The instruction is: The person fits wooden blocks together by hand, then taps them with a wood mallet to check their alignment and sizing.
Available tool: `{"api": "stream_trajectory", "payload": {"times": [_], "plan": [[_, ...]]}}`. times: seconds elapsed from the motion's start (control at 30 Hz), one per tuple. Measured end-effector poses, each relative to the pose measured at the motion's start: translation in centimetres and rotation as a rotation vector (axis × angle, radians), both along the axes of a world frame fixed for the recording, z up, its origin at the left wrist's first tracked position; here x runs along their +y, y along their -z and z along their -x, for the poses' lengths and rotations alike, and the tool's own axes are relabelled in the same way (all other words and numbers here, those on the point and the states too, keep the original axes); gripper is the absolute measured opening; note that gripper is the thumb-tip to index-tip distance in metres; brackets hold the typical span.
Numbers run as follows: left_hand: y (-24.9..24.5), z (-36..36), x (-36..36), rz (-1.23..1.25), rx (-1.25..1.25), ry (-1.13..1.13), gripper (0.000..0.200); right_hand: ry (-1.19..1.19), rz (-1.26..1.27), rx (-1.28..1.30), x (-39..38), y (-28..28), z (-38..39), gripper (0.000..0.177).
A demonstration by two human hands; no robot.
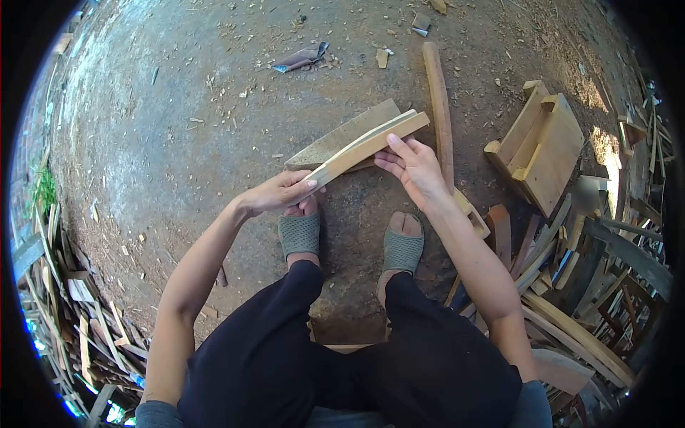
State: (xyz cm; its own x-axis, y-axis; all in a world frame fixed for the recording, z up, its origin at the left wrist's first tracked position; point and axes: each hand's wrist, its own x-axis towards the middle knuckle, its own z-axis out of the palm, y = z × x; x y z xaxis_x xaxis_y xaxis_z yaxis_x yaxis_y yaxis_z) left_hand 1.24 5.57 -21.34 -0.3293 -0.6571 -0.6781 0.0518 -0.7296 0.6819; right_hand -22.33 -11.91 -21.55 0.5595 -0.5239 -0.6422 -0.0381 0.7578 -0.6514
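A long, pale wooden strip (367, 148) is held in front of me, slanting up to the right. My left hand (285, 190) grips its lower left end between thumb and fingers. Near the upper right end, my right hand (412, 165) pinches it, thumb on top and fingers beneath. The strip looks like two thin pieces lying together, with a narrow gap toward the right. Beneath it on the ground lies a wider, greyish board (342, 133), partly covered by the strip.
A brown wooden pole (439, 107) lies right of the strip. Farther right stands a wooden box-like piece (553, 157). Scrap wood piles (578, 342) fill the lower right and the left edge. A crumpled dark scrap (303, 57) lies ahead on the dirt ground.
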Motion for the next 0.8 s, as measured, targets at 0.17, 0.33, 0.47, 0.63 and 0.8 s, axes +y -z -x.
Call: {"api": "stream_trajectory", "payload": {"times": [0.17,0.33,0.47,0.63,0.8], "plan": [[0.3,0.1,0.5,-0.077,-0.032,-0.054,0.041,-0.089,0.122,0.161,-0.3,0.6,-0.7,0.04],[0.9,-0.3,0.6,-0.039,-0.121,-0.041,0.043,-0.205,0.224,0.225,-1.3,0.7,-0.5,0.043],[0.9,-1.4,0.0,0.041,-0.261,-0.003,0.045,-0.433,0.378,0.422,-1.7,0.2,0.0,0.038],[-0.1,-2.5,-1.0,0.124,-0.675,0.153,0.049,-0.377,1.183,0.636,-1.1,-1.0,0.5,0.022],[-0.4,-2.9,0.0,0.46,-1.024,0.022,0.035,-0.455,1.648,0.543,-3.5,-0.3,0.4,0.035]]}}
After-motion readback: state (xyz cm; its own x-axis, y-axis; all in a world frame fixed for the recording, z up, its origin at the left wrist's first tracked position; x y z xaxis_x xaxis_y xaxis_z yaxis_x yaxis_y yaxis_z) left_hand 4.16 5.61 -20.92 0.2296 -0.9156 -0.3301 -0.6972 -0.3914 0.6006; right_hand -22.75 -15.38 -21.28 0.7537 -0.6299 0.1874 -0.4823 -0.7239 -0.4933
